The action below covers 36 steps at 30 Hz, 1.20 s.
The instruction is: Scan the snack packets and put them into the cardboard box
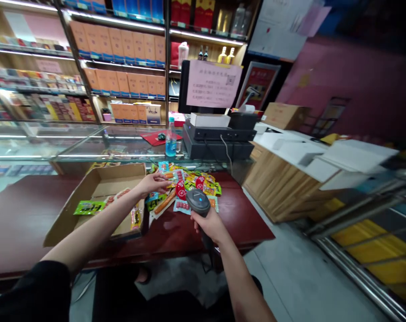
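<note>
My right hand grips the handle of a dark barcode scanner, its head over the near side of a pile of snack packets. With fingers stretched out, my left hand reaches to the pile's left side. Its fingertips are at a clear sausage packet; whether they touch it I cannot tell. A long sausage packet lies just below that hand. Beneath my left forearm, an open cardboard box holds several packets, one of them a green packet.
The dark red table bears the box and pile. Behind it, a glass counter carries a blue bottle, a monitor and a black cash drawer. A wooden cabinet stands at the right.
</note>
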### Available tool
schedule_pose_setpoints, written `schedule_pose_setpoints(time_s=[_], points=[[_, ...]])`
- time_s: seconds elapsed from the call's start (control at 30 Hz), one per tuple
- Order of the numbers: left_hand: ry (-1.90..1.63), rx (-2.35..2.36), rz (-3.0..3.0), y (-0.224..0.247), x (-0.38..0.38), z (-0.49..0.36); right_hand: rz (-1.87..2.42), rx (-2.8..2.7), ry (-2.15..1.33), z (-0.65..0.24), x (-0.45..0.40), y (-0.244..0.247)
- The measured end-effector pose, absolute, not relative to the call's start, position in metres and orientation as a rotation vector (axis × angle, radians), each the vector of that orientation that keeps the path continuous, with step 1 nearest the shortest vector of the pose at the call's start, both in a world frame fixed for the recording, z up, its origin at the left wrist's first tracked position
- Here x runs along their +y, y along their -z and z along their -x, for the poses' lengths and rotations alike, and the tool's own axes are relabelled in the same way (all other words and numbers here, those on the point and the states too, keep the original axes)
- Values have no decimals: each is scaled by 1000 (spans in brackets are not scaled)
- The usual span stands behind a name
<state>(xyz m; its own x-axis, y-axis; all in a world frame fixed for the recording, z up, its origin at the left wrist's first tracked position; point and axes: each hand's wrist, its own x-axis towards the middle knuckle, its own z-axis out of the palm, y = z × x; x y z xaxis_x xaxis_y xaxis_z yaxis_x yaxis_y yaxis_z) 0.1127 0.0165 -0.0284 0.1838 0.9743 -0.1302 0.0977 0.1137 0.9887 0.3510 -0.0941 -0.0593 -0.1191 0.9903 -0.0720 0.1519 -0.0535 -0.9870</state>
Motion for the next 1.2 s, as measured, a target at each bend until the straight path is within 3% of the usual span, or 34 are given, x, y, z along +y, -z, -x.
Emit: schedule_pose_setpoints(time_s=[0.33, 0.57, 0.83, 1.2], points=[[-690, 1030, -1449, 69, 42, -249, 1429, -1199, -1112, -423, -109, 63], [-456, 1005, -2237, 102, 43, -298, 1474, -1136, -1069, -447, -117, 64], [-268, 1034, -2565, 119, 38, -313, 1468, -1155, -1047, -452, -118, 65], [-576, 1188, -2108, 93, 44, -268, 1448, -1167, -1104, -430, -111, 65]])
